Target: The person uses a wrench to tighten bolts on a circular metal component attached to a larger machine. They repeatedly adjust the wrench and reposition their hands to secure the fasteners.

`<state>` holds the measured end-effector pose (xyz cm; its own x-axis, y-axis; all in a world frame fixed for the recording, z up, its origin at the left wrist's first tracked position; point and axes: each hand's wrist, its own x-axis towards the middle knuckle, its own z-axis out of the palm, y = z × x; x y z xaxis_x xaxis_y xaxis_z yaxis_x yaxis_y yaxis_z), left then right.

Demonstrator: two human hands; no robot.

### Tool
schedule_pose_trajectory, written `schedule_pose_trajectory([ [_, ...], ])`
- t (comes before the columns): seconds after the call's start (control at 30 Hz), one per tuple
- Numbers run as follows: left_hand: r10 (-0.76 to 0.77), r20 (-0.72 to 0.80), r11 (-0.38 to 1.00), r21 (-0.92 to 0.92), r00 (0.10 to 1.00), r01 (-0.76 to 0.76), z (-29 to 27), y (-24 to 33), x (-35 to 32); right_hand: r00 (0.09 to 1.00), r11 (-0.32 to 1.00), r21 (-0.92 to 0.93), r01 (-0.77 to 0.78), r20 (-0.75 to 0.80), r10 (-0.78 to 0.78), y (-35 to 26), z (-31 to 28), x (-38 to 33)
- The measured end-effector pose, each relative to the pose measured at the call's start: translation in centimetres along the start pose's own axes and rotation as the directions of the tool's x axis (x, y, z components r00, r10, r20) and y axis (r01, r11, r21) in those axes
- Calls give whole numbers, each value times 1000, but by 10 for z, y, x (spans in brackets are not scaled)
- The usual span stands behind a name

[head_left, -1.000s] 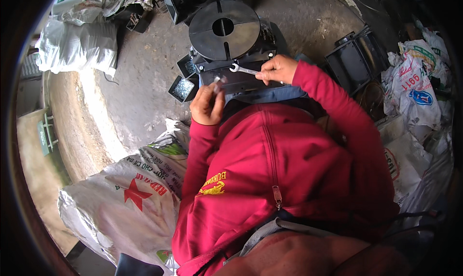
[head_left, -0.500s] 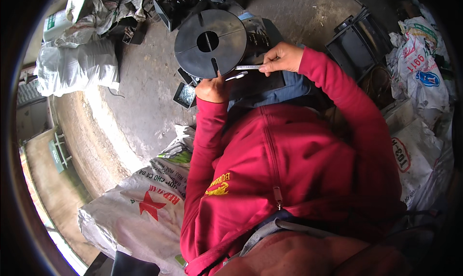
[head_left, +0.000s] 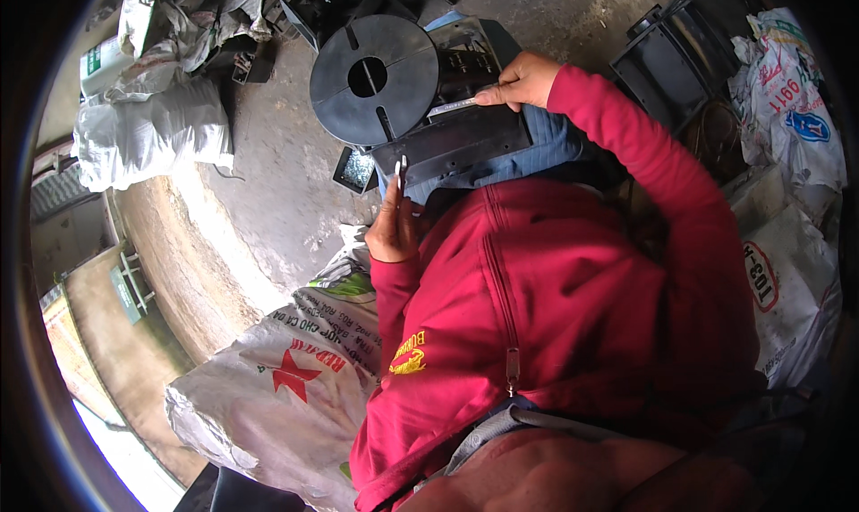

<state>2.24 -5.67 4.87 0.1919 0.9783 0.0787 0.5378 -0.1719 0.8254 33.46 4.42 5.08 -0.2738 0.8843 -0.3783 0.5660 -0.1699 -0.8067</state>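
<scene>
My left hand [head_left: 392, 230] is closed round an open-end wrench [head_left: 401, 170], its forked tip pointing away from me. A slim silver wrench [head_left: 454, 107] is pinched in my right hand [head_left: 521, 81], and its far end reaches the rim of a round black disc [head_left: 407, 60]. Slots and a central hole are cut in that disc. Joined to it is a black metal housing [head_left: 456, 152] lying across my lap. The wrench's end at the disc is partly hard to make out.
A small black tray [head_left: 344, 183] of small shiny metal pieces stands left of the housing. Dark metal parts [head_left: 309, 15] lie beyond it. White sacks [head_left: 268, 396] flank me on the left, and another sack [head_left: 792, 109] on the right. A black box-shaped frame [head_left: 667, 69] stands at far right.
My left hand has drawn back from the disc toward me, lifting its wrench upright. The right hand has shifted slightly left and away from me with its wrench. The disc appears a little further left.
</scene>
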Motion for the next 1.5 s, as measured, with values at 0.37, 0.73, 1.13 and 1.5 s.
schedule_pose_trajectory([
  [0.37, 470, -6, 795, 439, 883, -420, 2, 32, 54, 996, 993, -112, -46, -79, 37, -16, -11, -11],
  [0.73, 466, 11, 738, 547, 885, -395, 17, 19, 57, 987, 976, -208, 65, -133, -94, -9, -9, -10],
  [1.13, 547, -22, 738, 484, 837, -470, 20, 19, 57, 980, 977, -197, 81, -165, -115, -3, -4, -9],
  [1.5, 497, -61, 767, 497, 866, -406, 21, 9, 56, 998, 964, -266, 4, -62, -22, -12, -12, -13],
])
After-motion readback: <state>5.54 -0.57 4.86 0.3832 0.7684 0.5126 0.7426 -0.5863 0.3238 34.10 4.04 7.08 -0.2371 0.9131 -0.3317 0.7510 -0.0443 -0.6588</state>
